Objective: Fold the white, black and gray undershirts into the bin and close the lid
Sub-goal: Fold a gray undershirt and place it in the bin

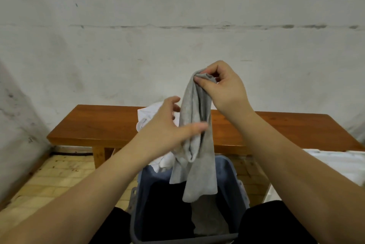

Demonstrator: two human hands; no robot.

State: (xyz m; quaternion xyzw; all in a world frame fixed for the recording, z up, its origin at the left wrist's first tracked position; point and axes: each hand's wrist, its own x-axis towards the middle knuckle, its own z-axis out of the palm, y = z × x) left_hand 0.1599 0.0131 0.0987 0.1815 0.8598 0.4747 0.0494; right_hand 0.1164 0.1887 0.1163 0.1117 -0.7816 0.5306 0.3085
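A gray undershirt [194, 141] hangs bunched in the air above the blue bin [235, 172]. My right hand [223, 87] pinches its top end between thumb and fingers. My left hand [169, 125] is at the cloth's middle, thumb across the front and fingers behind it. The shirt's lower end dangles into the bin. Dark black cloth [162, 208] lies inside the bin, with more gray cloth [209, 218] beside it. A white undershirt [146, 117] lies crumpled on the wooden bench, partly behind my left hand, with a part of it [164, 161] hanging over the bin's far rim.
The wooden bench [102, 123] runs across in front of a white wall. A white surface [335, 166] lies at the right. Yellowish floor tiles [59, 176] show at the left. My knees in dark trousers flank the bin.
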